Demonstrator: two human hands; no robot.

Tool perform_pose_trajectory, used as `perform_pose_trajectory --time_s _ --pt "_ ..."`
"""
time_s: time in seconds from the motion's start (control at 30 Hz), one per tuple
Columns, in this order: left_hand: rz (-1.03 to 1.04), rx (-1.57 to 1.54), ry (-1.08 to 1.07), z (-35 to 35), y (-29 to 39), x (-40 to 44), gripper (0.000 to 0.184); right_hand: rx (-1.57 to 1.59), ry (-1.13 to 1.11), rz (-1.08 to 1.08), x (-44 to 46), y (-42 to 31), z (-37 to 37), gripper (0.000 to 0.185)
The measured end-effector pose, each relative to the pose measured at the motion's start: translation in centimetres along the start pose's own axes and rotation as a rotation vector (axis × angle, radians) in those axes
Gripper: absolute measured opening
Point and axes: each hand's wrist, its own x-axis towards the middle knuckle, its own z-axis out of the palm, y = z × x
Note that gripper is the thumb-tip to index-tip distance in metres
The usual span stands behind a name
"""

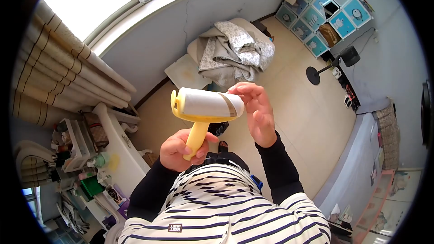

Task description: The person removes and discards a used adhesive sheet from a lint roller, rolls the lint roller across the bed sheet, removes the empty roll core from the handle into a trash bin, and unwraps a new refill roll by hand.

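Note:
A lint roller (205, 104) with a white paper roll and a yellow frame is held up in front of my striped top. My left hand (180, 151) is wrapped round its yellow handle, the index finger partly stretched out. At the roll's right end, beside a brownish strip on the paper, is my right hand (257, 113). Its fingertips are at the upper edge of that end, with the thumb apart and the palm turned partly up. Whether the fingertips pinch the paper cannot be made out.
Rumpled bedding (235, 52) lies on a seat below the window. Left stands a white dressing table (120, 153) with bottles and boxes, beside striped curtains (58, 68). Blue cube cabinets (312, 18) and a black fan (313, 75) are back right, a bed (346, 162) at right.

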Motion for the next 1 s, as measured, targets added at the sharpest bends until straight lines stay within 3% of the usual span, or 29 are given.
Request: perform_pose_trajectory --time_s 0.13,0.23,0.33,0.63,0.93,1.0 --pt "-0.009 -0.003 0.015 0.0 0.1 0.0 0.070 -0.165 0.003 -0.071 -0.6 -0.4 0.4 0.042" --pt "-0.003 -0.019 0.028 -0.2 0.2 0.1 0.070 -0.430 0.013 -0.154 -0.7 -1.2 0.6 0.035" --pt "0.005 -0.040 0.071 0.0 0.0 0.1 0.070 -0.475 0.052 -0.166 -0.6 -1.0 0.6 0.031" --pt "-0.007 -0.043 0.083 0.1 0.1 0.3 0.069 -0.471 0.063 -0.092 -0.6 -0.7 0.1 0.033" --pt "-0.031 -0.010 0.054 0.0 0.2 0.5 0.068 -0.150 0.194 0.236 -1.1 -1.3 1.1 0.031" --pt "-0.020 -0.023 0.075 0.0 0.1 0.5 0.068 -0.155 0.200 0.185 -1.1 -0.9 1.2 0.029"
